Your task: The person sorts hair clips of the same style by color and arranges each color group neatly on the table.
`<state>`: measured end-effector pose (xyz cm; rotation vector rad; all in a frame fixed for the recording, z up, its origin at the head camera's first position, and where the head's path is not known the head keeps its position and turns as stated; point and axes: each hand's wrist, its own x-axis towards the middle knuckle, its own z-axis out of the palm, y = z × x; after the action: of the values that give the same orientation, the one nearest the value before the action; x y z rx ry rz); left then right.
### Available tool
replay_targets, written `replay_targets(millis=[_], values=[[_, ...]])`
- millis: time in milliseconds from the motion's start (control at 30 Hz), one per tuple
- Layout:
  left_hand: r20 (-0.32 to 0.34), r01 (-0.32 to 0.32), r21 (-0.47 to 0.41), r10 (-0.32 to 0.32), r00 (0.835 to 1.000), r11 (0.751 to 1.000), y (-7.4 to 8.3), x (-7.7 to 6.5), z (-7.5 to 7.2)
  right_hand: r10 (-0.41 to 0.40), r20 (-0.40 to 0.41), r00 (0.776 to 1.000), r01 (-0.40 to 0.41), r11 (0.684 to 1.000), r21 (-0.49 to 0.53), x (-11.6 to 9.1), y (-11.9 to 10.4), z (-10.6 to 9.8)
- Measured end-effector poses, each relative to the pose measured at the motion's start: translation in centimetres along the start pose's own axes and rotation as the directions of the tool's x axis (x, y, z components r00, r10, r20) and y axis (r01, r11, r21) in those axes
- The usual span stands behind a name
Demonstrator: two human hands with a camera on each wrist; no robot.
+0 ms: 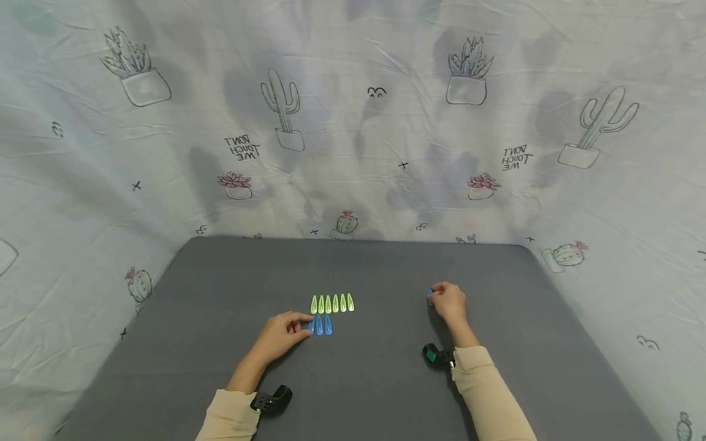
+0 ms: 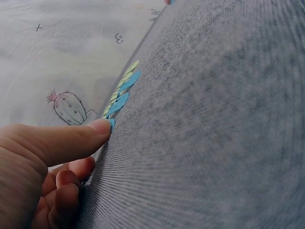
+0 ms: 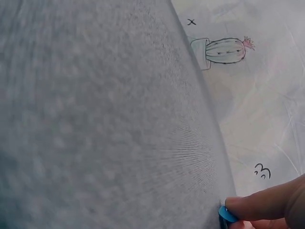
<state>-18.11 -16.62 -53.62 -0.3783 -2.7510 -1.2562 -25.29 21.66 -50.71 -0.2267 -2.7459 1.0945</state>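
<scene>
Several yellow-green snap hair clips lie side by side in a row on the grey table. Just in front of them is a shorter row of blue snap hair clips. At that row's left end, my left hand pinches a blue hair clip between thumb and forefinger, its upper end covered by the fingers. Well off to the right, my right hand grips another blue hair clip between thumb and fingertips, low over the table, with only part of it showing.
The grey table has its far edge against a pale curtain printed with cacti, which also hangs along both sides. Black wrist cameras are worn on the left wrist and the right wrist.
</scene>
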Motion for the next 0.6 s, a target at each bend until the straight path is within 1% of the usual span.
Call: replay_targets(millis=[167, 333, 467, 600], values=[[0.009, 0.016, 0.005, -0.016, 1.0, 1.0, 0.0, 0.0, -0.1, 0.022, 0.014, 1.0, -0.023, 0.999, 0.047, -0.4, -0.4, 0.1], [-0.005, 0.009, -0.001, -0.009, 1.0, 1.0, 0.0, -0.1, 0.0, -0.005, 0.029, 1.0, 0.002, 0.996, 0.091, -1.4, -1.4, 0.8], [0.0, 0.012, 0.0, -0.012, 1.0, 1.0, -0.1, -0.1, 0.0, -0.035, 0.072, 0.997, 0.023, 0.987, 0.159, -2.4, -2.5, 1.7], [0.015, 0.019, 0.0, -0.019, 1.0, 1.0, -0.1, 0.1, 0.0, -0.066, 0.135, 0.989, 0.03, 0.967, 0.254, -3.5, -3.7, 2.8]])
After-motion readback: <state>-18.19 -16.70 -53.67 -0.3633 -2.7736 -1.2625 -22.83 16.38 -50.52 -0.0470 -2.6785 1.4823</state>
